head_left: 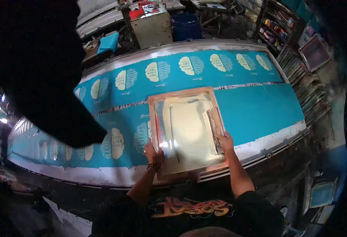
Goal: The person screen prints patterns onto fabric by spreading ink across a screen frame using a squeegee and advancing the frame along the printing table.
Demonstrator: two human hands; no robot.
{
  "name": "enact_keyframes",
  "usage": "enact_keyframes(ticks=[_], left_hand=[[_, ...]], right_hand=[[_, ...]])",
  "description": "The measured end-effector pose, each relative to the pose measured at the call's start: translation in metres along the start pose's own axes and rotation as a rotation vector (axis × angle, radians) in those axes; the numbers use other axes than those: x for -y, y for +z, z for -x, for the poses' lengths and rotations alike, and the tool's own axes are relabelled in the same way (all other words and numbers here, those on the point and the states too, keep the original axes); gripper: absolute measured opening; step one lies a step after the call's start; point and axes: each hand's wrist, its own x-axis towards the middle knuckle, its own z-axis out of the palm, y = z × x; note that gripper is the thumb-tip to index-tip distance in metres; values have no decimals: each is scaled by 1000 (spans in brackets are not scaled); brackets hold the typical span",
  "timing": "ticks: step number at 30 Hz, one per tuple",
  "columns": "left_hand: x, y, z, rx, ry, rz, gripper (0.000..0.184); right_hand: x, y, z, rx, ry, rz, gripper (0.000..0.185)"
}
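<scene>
A wooden-framed printing screen (pixel 181 94) lies tilted over the teal fabric (pixel 256 114) on a long table. Cream-coloured ink (pixel 187 130) covers much of its mesh. My left hand (pixel 153 154), with dark bands at the wrist, is closed round the left side of the frame near the bottom. On the opposite side, my right hand (pixel 225 141) grips the frame's right edge. Beside that hand a squeegee (pixel 214 128) rests inside the frame along the right side. Printed brain shapes (pixel 117 143) with lettering show to the left of the screen.
A second row of brain prints (pixel 187 65) runs along the far side of the table. Behind stand a blue barrel (pixel 186 27) and a cabinet (pixel 153 29). Shelves of bottles (pixel 275 31) and stacked frames (pixel 306 79) are at right. A dark blurred shape blocks the upper left.
</scene>
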Motion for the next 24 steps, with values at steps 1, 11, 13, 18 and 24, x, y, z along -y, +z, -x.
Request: enact_keyframes(ticks=[1,11,13,18,24], left_hand=[[-4,3,-10,-2,3,1,85],[-112,38,-278,435,632,-441,67],[-174,14,-296,663,343,-627,56],[-76,70,-166,358,622,-126,46],[9,37,83,351,697,-223,47]], right_hand=[[12,4,5,-15,4,-1,46],[186,124,-160,327,-683,982,37],[198,151,-219,389,-544,934,37],[137,121,-94,167,-801,883,32],[62,28,113,236,-775,797,40]])
